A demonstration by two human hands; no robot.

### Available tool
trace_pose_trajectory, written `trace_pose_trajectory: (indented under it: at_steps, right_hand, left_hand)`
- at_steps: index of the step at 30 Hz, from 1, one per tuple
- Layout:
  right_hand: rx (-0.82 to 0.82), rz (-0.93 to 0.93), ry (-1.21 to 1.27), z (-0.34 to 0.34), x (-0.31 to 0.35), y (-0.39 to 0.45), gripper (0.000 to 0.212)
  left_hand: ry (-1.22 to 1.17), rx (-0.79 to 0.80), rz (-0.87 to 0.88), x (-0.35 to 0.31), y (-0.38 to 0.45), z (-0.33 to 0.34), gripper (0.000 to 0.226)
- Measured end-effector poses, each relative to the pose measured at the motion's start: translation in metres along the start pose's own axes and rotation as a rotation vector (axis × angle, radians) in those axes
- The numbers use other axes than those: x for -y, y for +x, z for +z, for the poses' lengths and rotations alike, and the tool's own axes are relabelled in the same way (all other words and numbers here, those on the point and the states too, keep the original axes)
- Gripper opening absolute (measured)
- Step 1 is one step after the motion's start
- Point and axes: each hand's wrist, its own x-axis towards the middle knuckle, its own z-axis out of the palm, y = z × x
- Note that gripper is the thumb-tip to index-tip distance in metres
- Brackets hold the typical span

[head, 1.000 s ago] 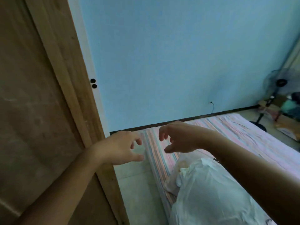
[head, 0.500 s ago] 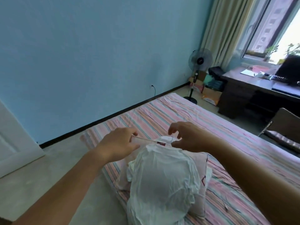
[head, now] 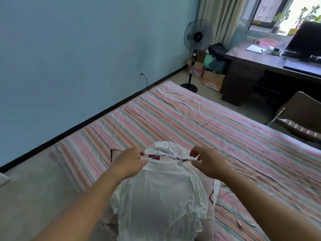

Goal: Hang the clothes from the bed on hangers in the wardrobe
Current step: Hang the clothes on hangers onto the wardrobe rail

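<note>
2 hands: left [head: 129,162], right [head: 207,163]. 1 white shirt [head: 161,197], 1 wire hanger [head: 167,152], 1 fan [head: 198,34] at approx. 1 o'clock.

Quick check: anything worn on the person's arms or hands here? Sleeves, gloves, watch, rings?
Nothing visible. Both forearms are bare from the bottom edge of the frame to the wrists: no sleeves, gloves, watch or bands. The left hand and right hand show no rings on the fingers in view.

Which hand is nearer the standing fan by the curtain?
Right. The right hand pinches the white shirt's collar on the side toward the standing fan; the left hand grips the collar's other end, farther from it.
</note>
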Motion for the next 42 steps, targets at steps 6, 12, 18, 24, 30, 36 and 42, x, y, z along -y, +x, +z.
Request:
trace_pose_trajectory:
  at_steps: [6,12,18,24,30,36,42]
  right_hand:
    - [0.023,0.133,0.055,0.093,-0.071,0.079,0.024]
    - [-0.051,0.241,0.054,0.178,-0.106,0.128,0.021]
    - [0.0,0.3,0.074,0.231,-0.133,0.16,0.031]
    - [-0.091,0.392,0.244,0.249,-0.136,0.18,0.01]
    - [-0.071,0.471,0.276,0.252,-0.131,0.176,0.015]
    - [-0.195,0.407,0.418,0.228,-0.104,0.134,0.021]
    - [-0.264,0.28,0.526,0.176,-0.054,0.078,0.021]
  left_hand:
    - [0.001,-0.015,-0.108,0.041,0.104,0.073,0.034]
    - [0.227,0.171,-0.037,0.085,0.183,0.15,0.032]
    - [0.248,0.153,-0.108,0.116,0.235,0.197,0.03]
    - [0.194,0.073,-0.158,0.132,0.251,0.212,0.018]
    - [-0.028,-0.011,-0.219,0.129,0.233,0.199,0.003]
    - [-0.061,-0.048,-0.199,0.124,0.189,0.172,0.014]
    - [-0.189,-0.16,-0.155,0.125,0.117,0.13,0.01]
